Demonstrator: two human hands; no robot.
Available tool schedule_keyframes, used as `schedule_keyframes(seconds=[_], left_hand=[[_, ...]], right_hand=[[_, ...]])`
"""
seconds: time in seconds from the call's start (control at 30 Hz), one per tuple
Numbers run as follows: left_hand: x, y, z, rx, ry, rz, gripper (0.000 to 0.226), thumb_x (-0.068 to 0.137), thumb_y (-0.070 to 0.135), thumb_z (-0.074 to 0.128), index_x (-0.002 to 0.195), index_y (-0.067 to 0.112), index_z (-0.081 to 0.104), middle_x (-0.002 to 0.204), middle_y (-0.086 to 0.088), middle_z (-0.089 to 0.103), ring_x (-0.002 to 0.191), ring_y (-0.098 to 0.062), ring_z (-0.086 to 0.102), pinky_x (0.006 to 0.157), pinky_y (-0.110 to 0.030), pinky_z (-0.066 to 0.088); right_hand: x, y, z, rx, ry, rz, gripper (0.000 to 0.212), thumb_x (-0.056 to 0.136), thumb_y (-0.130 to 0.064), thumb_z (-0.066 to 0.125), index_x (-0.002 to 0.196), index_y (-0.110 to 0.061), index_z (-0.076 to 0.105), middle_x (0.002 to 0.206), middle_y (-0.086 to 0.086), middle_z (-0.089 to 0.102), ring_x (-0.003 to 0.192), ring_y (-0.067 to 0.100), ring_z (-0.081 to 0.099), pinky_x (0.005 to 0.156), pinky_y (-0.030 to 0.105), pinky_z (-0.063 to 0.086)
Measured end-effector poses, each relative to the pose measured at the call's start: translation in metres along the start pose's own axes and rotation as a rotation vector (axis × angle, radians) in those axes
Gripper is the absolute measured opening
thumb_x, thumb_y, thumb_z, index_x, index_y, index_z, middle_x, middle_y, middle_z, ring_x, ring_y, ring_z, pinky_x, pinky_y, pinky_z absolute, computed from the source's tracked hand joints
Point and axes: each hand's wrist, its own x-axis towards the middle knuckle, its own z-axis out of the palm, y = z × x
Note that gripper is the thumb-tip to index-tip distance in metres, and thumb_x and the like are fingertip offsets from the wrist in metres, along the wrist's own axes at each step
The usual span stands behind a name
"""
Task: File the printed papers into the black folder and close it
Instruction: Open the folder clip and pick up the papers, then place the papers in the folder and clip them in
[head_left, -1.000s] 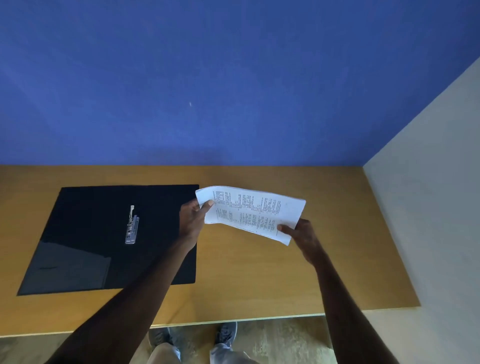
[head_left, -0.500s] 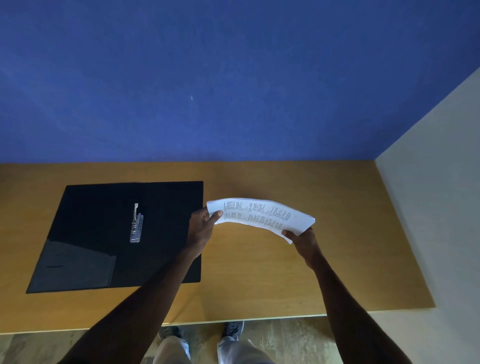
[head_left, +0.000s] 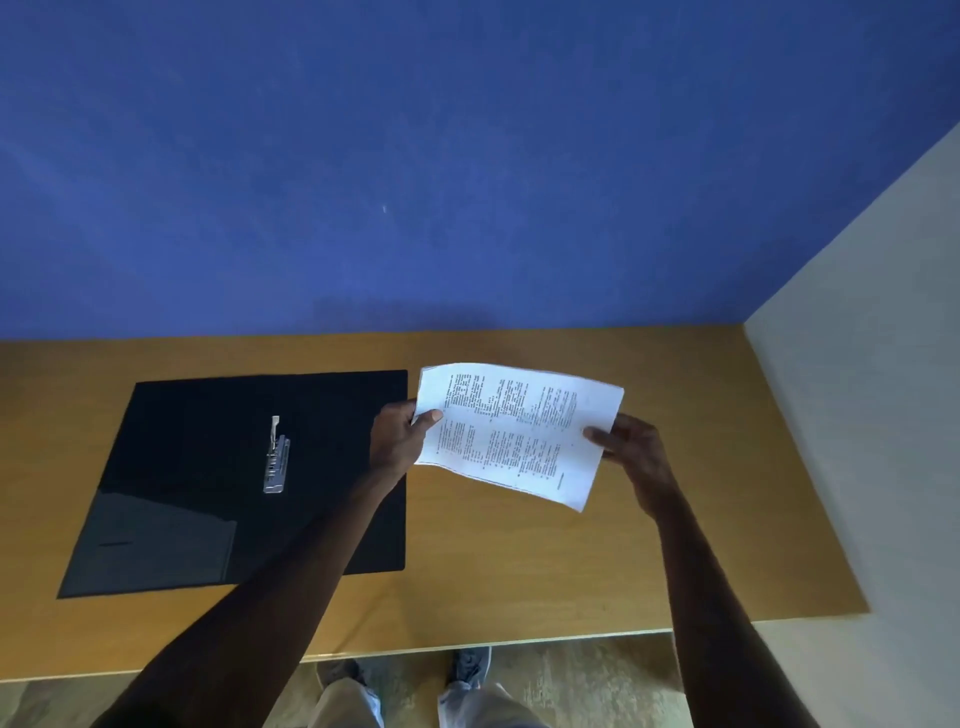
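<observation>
The printed papers (head_left: 514, 434) are a thin white stack with black text, held in the air above the desk, just right of the folder. My left hand (head_left: 397, 441) pinches their left edge and my right hand (head_left: 631, 449) grips their right edge. The black folder (head_left: 208, 483) lies open and flat on the left half of the desk. A silver metal fastener clip (head_left: 275, 460) sits along its middle, with one prong raised. My left forearm crosses the folder's right panel.
The wooden desk (head_left: 519, 571) meets a blue wall (head_left: 415, 156) at the back and a pale wall (head_left: 857, 415) on the right. Its front edge runs near the bottom of the view, with my feet on the floor below.
The papers have tilted up, so the printed face shows more fully than half a second ago, when they were bowed nearly edge-on. Both hands keep their hold.
</observation>
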Motion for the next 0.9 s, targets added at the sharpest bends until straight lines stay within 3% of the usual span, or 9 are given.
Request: schedule_keyframes(seconds=[0.13, 0.3, 0.5, 0.6, 0.67, 0.73, 0.8, 0.87, 0.9], left_hand=[[-0.001, 0.008, -0.023, 0.065, -0.049, 0.033, 0.018, 0.098, 0.027, 0.073, 0.102, 0.013, 0.084, 0.095, 0.003, 0.084, 0.087, -0.021, 0.081, 0.073, -0.044, 0.064], [-0.006, 0.017, -0.045, 0.091, -0.111, 0.065, 0.030, 0.094, 0.037, 0.072, 0.098, 0.009, 0.083, 0.093, -0.001, 0.084, 0.085, -0.024, 0.082, 0.073, -0.051, 0.065], [0.000, 0.014, -0.077, 0.148, -0.128, 0.103, 0.054, 0.084, 0.053, 0.066, 0.097, 0.003, 0.080, 0.088, -0.006, 0.082, 0.081, -0.030, 0.080, 0.069, -0.055, 0.061], [0.004, 0.004, -0.090, 0.086, -0.130, 0.113, 0.057, 0.083, 0.059, 0.067, 0.101, 0.007, 0.081, 0.093, -0.005, 0.083, 0.086, -0.030, 0.080, 0.076, -0.058, 0.061], [0.008, -0.003, -0.096, 0.056, -0.116, 0.143, 0.056, 0.085, 0.060, 0.071, 0.119, 0.016, 0.078, 0.114, -0.004, 0.081, 0.106, -0.030, 0.077, 0.089, -0.059, 0.062], [0.011, -0.014, -0.101, 0.085, -0.019, 0.129, 0.077, 0.088, 0.057, 0.076, 0.155, 0.027, 0.053, 0.157, -0.001, 0.056, 0.145, -0.025, 0.051, 0.117, -0.051, 0.046], [0.007, -0.021, -0.107, -0.017, 0.091, -0.015, 0.105, 0.089, 0.051, 0.082, 0.170, 0.026, 0.021, 0.173, 0.001, 0.029, 0.158, -0.020, 0.028, 0.125, -0.047, 0.032], [-0.003, -0.023, -0.116, -0.297, 0.083, -0.100, 0.102, 0.091, 0.045, 0.085, 0.169, 0.022, 0.024, 0.164, -0.001, 0.046, 0.150, -0.019, 0.047, 0.121, -0.046, 0.043], [-0.011, -0.024, -0.121, -0.409, 0.039, -0.120, 0.081, 0.096, 0.038, 0.081, 0.162, 0.020, 0.038, 0.151, 0.000, 0.061, 0.138, -0.017, 0.061, 0.113, -0.044, 0.051]], right_hand=[[0.024, -0.060, 0.000, -0.216, -0.073, -0.072, 0.029, 0.089, 0.002, 0.081, 0.118, 0.000, 0.076, 0.104, 0.021, 0.081, 0.079, 0.007, 0.073, 0.071, 0.018, 0.053], [0.048, -0.093, 0.054, -0.696, -0.375, -0.082, 0.019, 0.086, -0.023, 0.087, 0.104, -0.021, 0.081, 0.090, -0.005, 0.083, 0.078, 0.013, 0.080, 0.069, 0.034, 0.059], [0.039, -0.090, 0.122, -0.854, -0.385, -0.176, 0.022, 0.096, -0.033, 0.073, 0.115, -0.026, 0.082, 0.098, -0.009, 0.081, 0.085, 0.013, 0.078, 0.074, 0.035, 0.061], [0.038, -0.082, 0.137, -0.836, -0.330, -0.160, 0.023, 0.091, -0.040, 0.073, 0.109, -0.030, 0.083, 0.093, -0.009, 0.082, 0.082, 0.011, 0.077, 0.075, 0.035, 0.060], [0.039, -0.076, 0.144, -0.790, -0.291, -0.126, 0.020, 0.088, -0.039, 0.075, 0.102, -0.029, 0.084, 0.086, -0.008, 0.081, 0.077, 0.011, 0.077, 0.072, 0.033, 0.059], [0.038, -0.072, 0.153, -0.669, -0.270, -0.104, 0.013, 0.089, -0.029, 0.080, 0.097, -0.021, 0.086, 0.085, -0.002, 0.083, 0.072, 0.012, 0.075, 0.069, 0.033, 0.057], [0.034, -0.069, 0.161, -0.454, -0.257, -0.069, 0.011, 0.091, -0.018, 0.081, 0.097, -0.010, 0.086, 0.090, 0.011, 0.084, 0.072, 0.018, 0.075, 0.067, 0.035, 0.056], [0.029, -0.066, 0.171, -0.245, -0.242, -0.018, 0.015, 0.092, -0.013, 0.082, 0.099, 0.000, 0.083, 0.097, 0.023, 0.082, 0.079, 0.027, 0.078, 0.071, 0.042, 0.060], [0.027, -0.063, 0.177, -0.164, -0.232, 0.008, 0.016, 0.092, -0.012, 0.082, 0.101, 0.001, 0.083, 0.099, 0.022, 0.082, 0.084, 0.032, 0.080, 0.074, 0.045, 0.063]])
